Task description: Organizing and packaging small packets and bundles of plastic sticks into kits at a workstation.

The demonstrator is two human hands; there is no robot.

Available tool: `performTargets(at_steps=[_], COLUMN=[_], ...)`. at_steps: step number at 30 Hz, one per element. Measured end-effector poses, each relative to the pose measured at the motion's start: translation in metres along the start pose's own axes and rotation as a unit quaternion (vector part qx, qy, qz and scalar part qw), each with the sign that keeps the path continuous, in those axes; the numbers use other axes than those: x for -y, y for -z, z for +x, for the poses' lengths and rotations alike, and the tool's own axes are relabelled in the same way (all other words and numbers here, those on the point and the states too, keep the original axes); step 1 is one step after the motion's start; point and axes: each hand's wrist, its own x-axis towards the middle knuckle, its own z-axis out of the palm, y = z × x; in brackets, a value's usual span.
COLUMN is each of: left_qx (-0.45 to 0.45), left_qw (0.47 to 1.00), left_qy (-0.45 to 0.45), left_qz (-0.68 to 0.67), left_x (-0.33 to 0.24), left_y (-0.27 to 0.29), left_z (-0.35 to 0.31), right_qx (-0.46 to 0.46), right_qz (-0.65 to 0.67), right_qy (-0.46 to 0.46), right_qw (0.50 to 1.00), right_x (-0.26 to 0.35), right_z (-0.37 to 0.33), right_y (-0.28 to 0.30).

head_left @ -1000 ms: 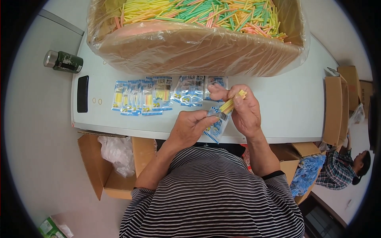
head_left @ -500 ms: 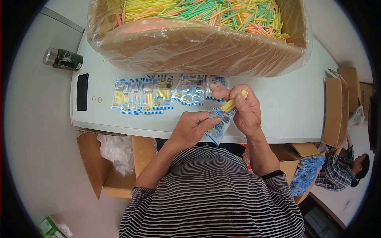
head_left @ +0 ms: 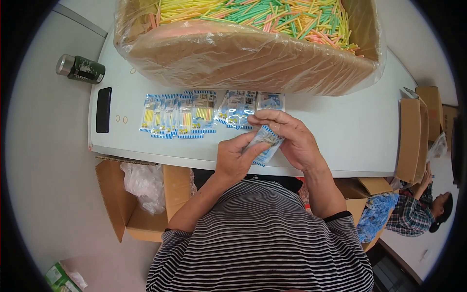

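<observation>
My left hand (head_left: 234,158) pinches a small clear-and-blue plastic packet (head_left: 266,156) over the table's near edge, thumb across its front. Bent over the packet's upper end is my right hand (head_left: 297,138), its fingers closed about that end and partly hiding it. No yellow sticks show outside the packet now; its contents are hard to make out. Beyond my hands lie overlapping packets (head_left: 185,116), several with thin yellow and pink sticks inside. More packets (head_left: 237,109) lie just behind my right hand's fingertips.
A large plastic-lined carton (head_left: 253,58) of coloured sticks (head_left: 233,14) stands at the far side. At left are a phone (head_left: 103,110), rubber bands (head_left: 125,119) and a dark green flask (head_left: 80,69). Open cartons (head_left: 114,194) flank me below the table. Another person (head_left: 413,214) is at far right.
The yellow sticks that my right hand held at the packet's mouth are out of sight. My right hand has come down and left over the packet's top; my left still holds it.
</observation>
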Motion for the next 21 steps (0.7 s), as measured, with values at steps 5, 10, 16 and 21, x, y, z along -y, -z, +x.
performTargets(at_steps=[5,10,16,21], left_qx=[0.038,-0.005,-0.136,-0.262], left_qw=[0.998,0.999,0.982,0.857], left_qy=[-0.003,-0.034,-0.030,-0.211], left_qz=[0.044,0.023,0.125,0.390], left_x=[0.012,0.004,-0.009,0.002], left_y=[0.008,0.012,0.032,0.076], left_z=[-0.004,0.002,0.013,0.044], right_qx=[0.056,0.037,-0.039,-0.057], right_qz=[-0.023,-0.204,-0.215,-0.219], right_qy=[-0.040,0.035,0.040,0.096], right_qw=[0.997,0.978,0.975,0.969], right_x=[-0.005,-0.010,-0.014,-0.008], right_z=[0.001,0.007,0.010,0.007], right_y=[-0.005,-0.009,-0.019,-0.008])
